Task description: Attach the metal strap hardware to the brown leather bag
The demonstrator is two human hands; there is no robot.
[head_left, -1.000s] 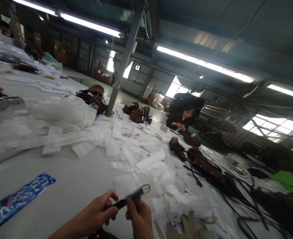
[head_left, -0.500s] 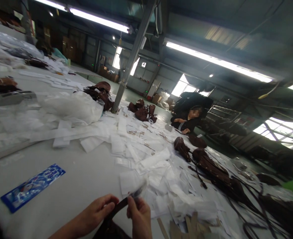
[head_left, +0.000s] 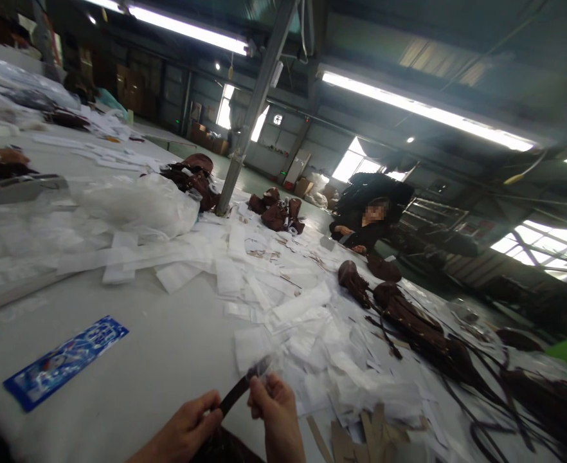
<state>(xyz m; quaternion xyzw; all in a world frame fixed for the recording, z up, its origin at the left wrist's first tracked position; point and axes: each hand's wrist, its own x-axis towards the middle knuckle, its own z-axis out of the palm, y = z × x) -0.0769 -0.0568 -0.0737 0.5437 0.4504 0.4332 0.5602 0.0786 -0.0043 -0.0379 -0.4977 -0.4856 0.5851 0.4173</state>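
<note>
A dark brown strap [head_left: 236, 395] runs up from a brown leather-like piece [head_left: 223, 445] at the bottom edge. My left hand [head_left: 191, 424] pinches the strap between thumb and fingers. At the strap's upper end, a bit of clear plastic film [head_left: 263, 365] surrounds or lies over something dark. My right hand [head_left: 276, 406] is closed at that end, thumb against the fingers, gripping the film; whether it also grips the strap is hard to tell. Most of the brown piece is cut off by the frame.
A blue packet [head_left: 66, 362] lies on the white table [head_left: 168, 341]. White paper pieces [head_left: 307, 341] and grey-brown strips [head_left: 373, 431] are scattered ahead and right. Brown bags with straps [head_left: 409, 318] line the right side. A co-worker [head_left: 360, 225] sits across; another person's hand [head_left: 4, 156] is at left.
My left hand has shifted slightly right and down along the strap. My right hand has moved a little right, and the film end appears lower.
</note>
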